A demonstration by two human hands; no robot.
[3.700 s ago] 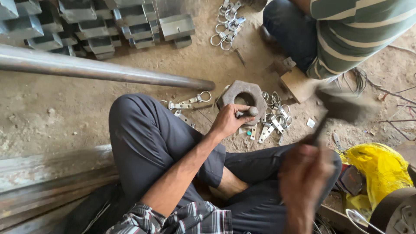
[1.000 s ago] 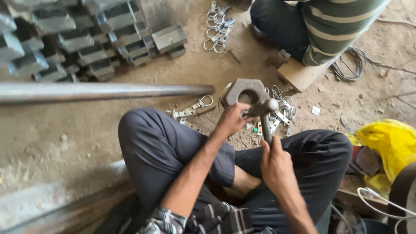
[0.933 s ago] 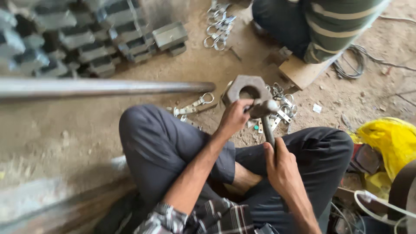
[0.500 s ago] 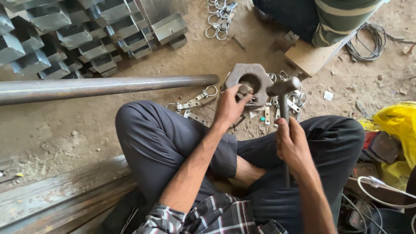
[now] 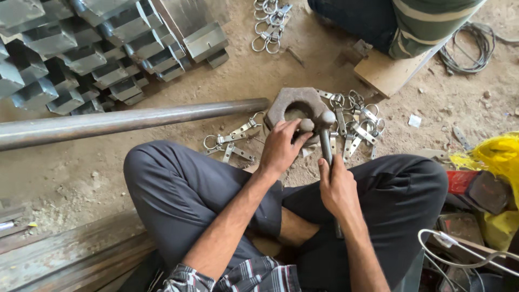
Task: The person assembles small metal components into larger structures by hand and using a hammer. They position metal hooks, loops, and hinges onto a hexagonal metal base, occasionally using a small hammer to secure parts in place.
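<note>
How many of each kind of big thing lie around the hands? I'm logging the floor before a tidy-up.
Hammer, held in the right hand: 1
Hexagonal metal block, touched by the left hand: 1
Long steel pipe: 1
Wooden block: 1
Yellow bag: 1
Coil of wire: 1
Total: 6
The small clips and stacked channel pieces are too many to count.

Small part under left hand [image 5: 281,148] fingers is mostly covered, kind can't be told. Hammer [image 5: 326,141] handle hidden inside right hand [image 5: 336,186], its lower end lost behind the wrist. Other person [image 5: 416,24] cut off by top edge, long steel pipe [image 5: 135,119] runs out left edge, yellow bag [image 5: 500,159] cropped right.
</note>
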